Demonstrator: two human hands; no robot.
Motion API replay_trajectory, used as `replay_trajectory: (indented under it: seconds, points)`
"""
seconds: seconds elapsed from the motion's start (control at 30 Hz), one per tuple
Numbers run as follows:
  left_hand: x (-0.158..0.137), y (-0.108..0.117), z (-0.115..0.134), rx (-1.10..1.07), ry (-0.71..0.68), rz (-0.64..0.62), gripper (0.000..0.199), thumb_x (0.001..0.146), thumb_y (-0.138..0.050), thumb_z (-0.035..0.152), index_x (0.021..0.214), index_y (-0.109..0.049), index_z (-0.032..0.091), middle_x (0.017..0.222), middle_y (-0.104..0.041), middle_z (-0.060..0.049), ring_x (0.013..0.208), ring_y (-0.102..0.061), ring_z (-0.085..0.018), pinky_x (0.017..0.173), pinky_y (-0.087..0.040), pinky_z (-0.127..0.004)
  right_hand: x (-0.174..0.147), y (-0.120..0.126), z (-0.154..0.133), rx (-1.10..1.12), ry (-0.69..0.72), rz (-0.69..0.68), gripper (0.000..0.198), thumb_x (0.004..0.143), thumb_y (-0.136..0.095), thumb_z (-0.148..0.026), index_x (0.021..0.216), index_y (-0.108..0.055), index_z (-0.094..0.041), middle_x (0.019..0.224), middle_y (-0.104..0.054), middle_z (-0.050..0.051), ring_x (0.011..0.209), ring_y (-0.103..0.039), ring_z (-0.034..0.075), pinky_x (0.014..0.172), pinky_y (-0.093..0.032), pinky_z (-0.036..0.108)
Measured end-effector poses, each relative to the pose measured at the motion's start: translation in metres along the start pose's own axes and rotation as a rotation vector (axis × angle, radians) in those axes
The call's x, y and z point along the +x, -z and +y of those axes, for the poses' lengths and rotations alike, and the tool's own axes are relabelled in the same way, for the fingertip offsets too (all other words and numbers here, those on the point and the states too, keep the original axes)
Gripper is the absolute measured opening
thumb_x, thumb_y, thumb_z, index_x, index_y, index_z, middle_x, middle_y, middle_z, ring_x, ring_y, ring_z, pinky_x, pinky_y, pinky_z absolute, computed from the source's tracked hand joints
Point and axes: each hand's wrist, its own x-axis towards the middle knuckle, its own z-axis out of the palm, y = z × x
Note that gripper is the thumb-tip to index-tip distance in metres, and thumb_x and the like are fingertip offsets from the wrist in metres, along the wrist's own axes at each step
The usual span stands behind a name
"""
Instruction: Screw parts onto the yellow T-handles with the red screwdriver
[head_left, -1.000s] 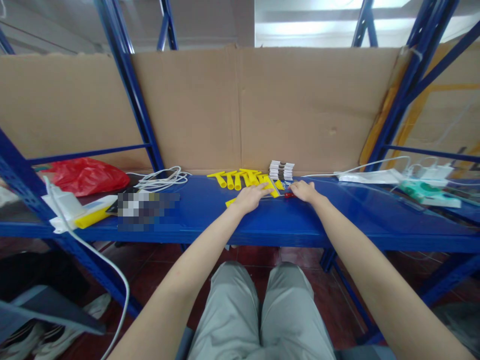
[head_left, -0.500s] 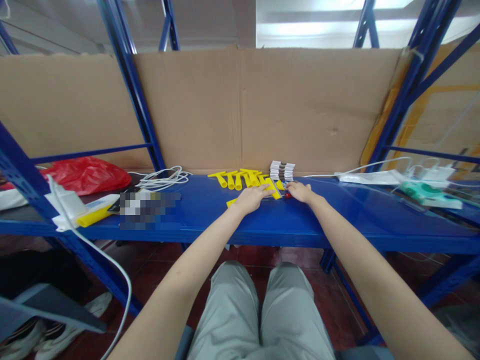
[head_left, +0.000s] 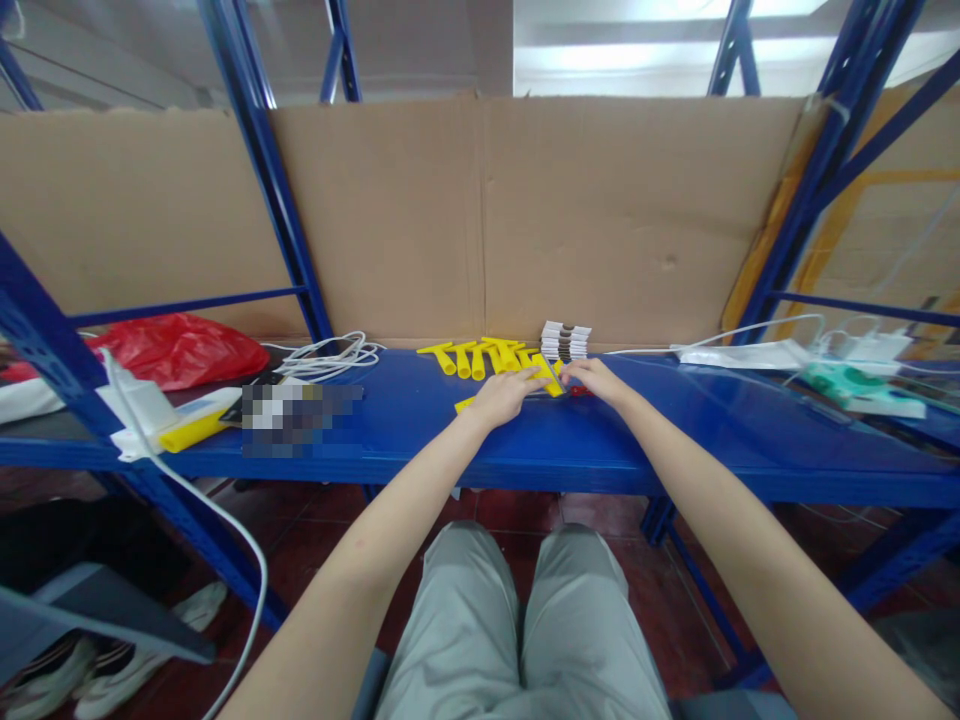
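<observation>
My left hand (head_left: 504, 398) is closed round the handle of a yellow T-shaped scraper (head_left: 546, 374), its wide head pointing right. The handle's end shows at the left of my palm. At the right edge of that head, where a thin greyish strip shows, the fingertips of my right hand (head_left: 595, 378) are pinched together; whatever they hold is too small to make out. A small red object (head_left: 580, 391) lies under my right hand, partly covered. Several more yellow T-shaped scrapers (head_left: 478, 362) lie in a row just beyond my left hand.
A stack of small white packs (head_left: 565, 341) stands against the cardboard wall (head_left: 600, 200). On the left lie a coiled white cable (head_left: 337, 352), a red plastic bag (head_left: 180, 350) and a yellow-and-white item (head_left: 196, 428). Green and white items (head_left: 851, 385) with cables are on the right.
My right hand has shifted slightly left, its fingertips coming to the edge of the scraper's head. More of the red object shows beneath it. My left hand stays put.
</observation>
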Motion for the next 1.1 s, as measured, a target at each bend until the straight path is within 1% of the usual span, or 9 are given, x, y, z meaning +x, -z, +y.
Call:
replay_trajectory:
  seconds: [0.07,0.1,0.23,0.3,0.43,0.57,0.77,0.93,1.1]
  points:
    - [-0.0002,0.0000,0.0001,-0.004,0.010,0.001,0.057,0.088,-0.038,0.007,0.137,-0.047,0.034,0.147,-0.043,-0.003,0.117,-0.057,-0.022,0.094,-0.048,-0.037,-0.0012,-0.0012,-0.0028,0.152,0.043,-0.035,0.027,0.072,-0.048,-0.032,0.053,-0.062,-0.020,0.080,-0.071,0.003,0.091,-0.063,0.020,0.094,-0.041,0.032]
    - [-0.0004,0.0001,0.0001,-0.008,0.014,0.003,0.056,0.088,-0.038,0.007,0.137,-0.047,0.034,0.147,-0.043,-0.003,0.117,-0.057,-0.022,0.095,-0.048,-0.037,-0.0020,-0.0017,-0.0041,0.191,0.044,-0.048,0.024,0.069,-0.050,-0.031,0.051,-0.062,-0.020,0.079,-0.071,0.003,0.091,-0.063,0.020,0.094,-0.041,0.033]
    - [-0.0007,0.0002,-0.0002,-0.031,0.024,0.019,0.055,0.089,-0.037,0.008,0.137,-0.048,0.033,0.146,-0.044,-0.003,0.116,-0.058,-0.022,0.095,-0.048,-0.037,-0.0040,-0.0022,-0.0060,0.257,-0.053,-0.050,0.013,0.060,-0.057,-0.028,0.055,-0.066,-0.019,0.082,-0.071,0.002,0.091,-0.062,0.021,0.091,-0.044,0.034]
    - [-0.0005,-0.0003,-0.0009,-0.046,0.025,0.031,0.054,0.089,-0.038,0.009,0.137,-0.049,0.032,0.146,-0.044,-0.003,0.116,-0.058,-0.022,0.095,-0.048,-0.037,-0.0039,-0.0018,-0.0055,0.286,-0.073,-0.059,0.011,0.058,-0.059,-0.027,0.055,-0.067,-0.019,0.081,-0.071,0.002,0.088,-0.062,0.021,0.089,-0.045,0.034]
    - [-0.0002,-0.0017,-0.0023,-0.068,0.028,0.052,0.053,0.089,-0.039,0.009,0.136,-0.050,0.031,0.146,-0.045,-0.003,0.117,-0.057,-0.022,0.095,-0.048,-0.037,-0.0038,-0.0006,-0.0051,0.319,-0.060,-0.082,0.010,0.058,-0.061,-0.027,0.055,-0.067,-0.020,0.082,-0.071,0.001,0.087,-0.062,0.019,0.090,-0.045,0.032]
    - [-0.0006,-0.0018,-0.0031,-0.078,0.032,0.051,0.054,0.088,-0.040,0.009,0.136,-0.050,0.031,0.145,-0.045,-0.003,0.116,-0.058,-0.022,0.095,-0.048,-0.039,-0.0051,0.0003,-0.0057,0.321,-0.084,-0.101,0.010,0.058,-0.063,-0.028,0.057,-0.069,-0.020,0.082,-0.071,0.001,0.087,-0.062,0.019,0.090,-0.045,0.032]
    - [-0.0012,-0.0011,-0.0034,-0.107,0.033,0.051,0.055,0.087,-0.041,0.008,0.135,-0.050,0.033,0.145,-0.045,-0.003,0.121,-0.054,-0.023,0.097,-0.047,-0.040,-0.0068,0.0011,-0.0063,0.333,-0.098,-0.120,0.009,0.057,-0.065,-0.028,0.058,-0.069,-0.020,0.079,-0.070,0.000,0.083,-0.062,0.018,0.089,-0.045,0.032]
    - [-0.0011,-0.0012,-0.0036,-0.121,0.031,0.069,0.053,0.088,-0.039,0.008,0.135,-0.051,0.031,0.145,-0.044,-0.003,0.123,-0.053,-0.023,0.096,-0.047,-0.040,-0.0066,0.0011,-0.0064,0.359,-0.072,-0.109,0.010,0.057,-0.065,-0.029,0.055,-0.068,-0.019,0.080,-0.071,0.001,0.086,-0.062,0.018,0.091,-0.044,0.033]
    - [-0.0007,-0.0013,-0.0045,-0.116,0.038,0.071,0.052,0.088,-0.040,0.009,0.135,-0.051,0.031,0.146,-0.044,-0.004,0.122,-0.053,-0.023,0.095,-0.048,-0.039,-0.0049,0.0004,-0.0046,0.381,-0.056,-0.059,0.010,0.057,-0.064,-0.029,0.055,-0.067,-0.019,0.079,-0.071,0.001,0.087,-0.063,0.018,0.091,-0.044,0.032]
